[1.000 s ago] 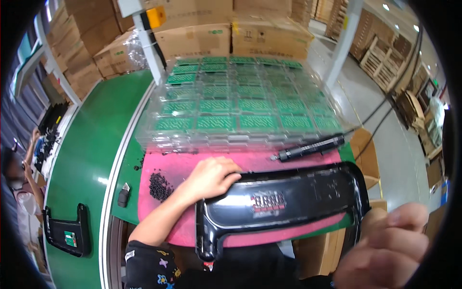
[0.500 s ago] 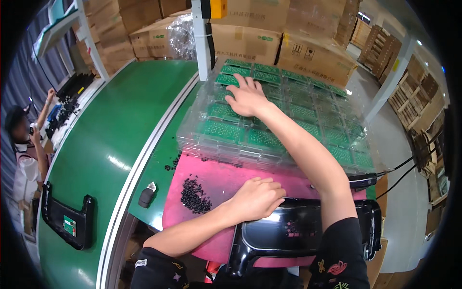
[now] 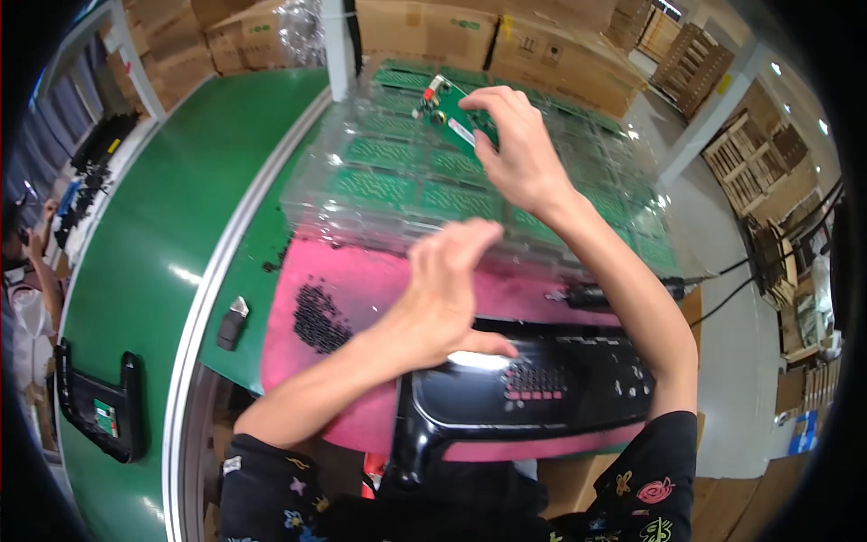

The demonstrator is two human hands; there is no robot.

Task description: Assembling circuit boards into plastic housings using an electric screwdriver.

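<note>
In the head view, the right hand [image 3: 519, 149] was raised over a stack of clear plastic trays [image 3: 470, 181] and pinched a small green circuit board [image 3: 452, 113] between thumb and fingertips. The board was tilted, lifted clear of the trays, with small parts showing at its upper left end. The trays held rows of similar green boards in separate pockets and sat at the far edge of a pink mat [image 3: 361, 289].

The left hand [image 3: 447, 289] hovered over the near part of the pink mat, just beyond a black plastic panel [image 3: 542, 388]. Its fingers were spread and loosely curled, and it held nothing; the thumb lay close to the panel's upper edge, though whether it touched could not be told. The panel lay across the near side of the mat, glossy, with a block of small reddish buttons near its middle.

A heap of small black screws [image 3: 318, 316] lay on the mat to the left of the left hand. A dark cabled tool [image 3: 591, 294] rested on the mat near the right forearm. Left of the mat ran a green conveyor belt [image 3: 153, 235], carrying another black panel [image 3: 99, 406] at its near end. A small black and silver part [image 3: 231, 323] sat beside the belt's edge. Cardboard boxes [image 3: 424, 32] stood stacked behind the trays.
</note>
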